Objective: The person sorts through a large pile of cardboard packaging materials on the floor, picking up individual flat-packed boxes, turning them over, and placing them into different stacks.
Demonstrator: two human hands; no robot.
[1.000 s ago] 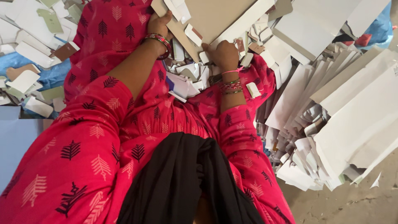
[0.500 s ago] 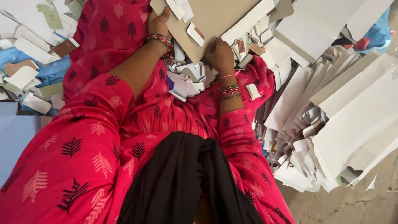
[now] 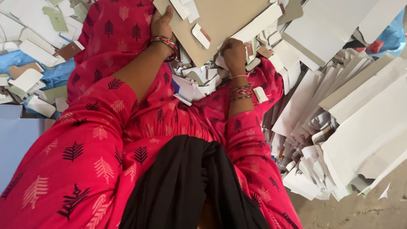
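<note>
Between both hands [image 3: 161, 23] [image 3: 234, 53], a tan cardboard sheet [image 3: 224, 19].

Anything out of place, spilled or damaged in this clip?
Yes: small offcuts lie strewn across the person's red lap, and loose sheets slump in an untidy heap on the right. Both hands, left hand and right hand, grip a tilted brown cardboard sheet.

Red garment [image 3: 127, 140] with black and pink leaf print, black scarf [image 3: 186, 186] over lap, stacked bangles [image 3: 241, 90] on both wrists.
</note>
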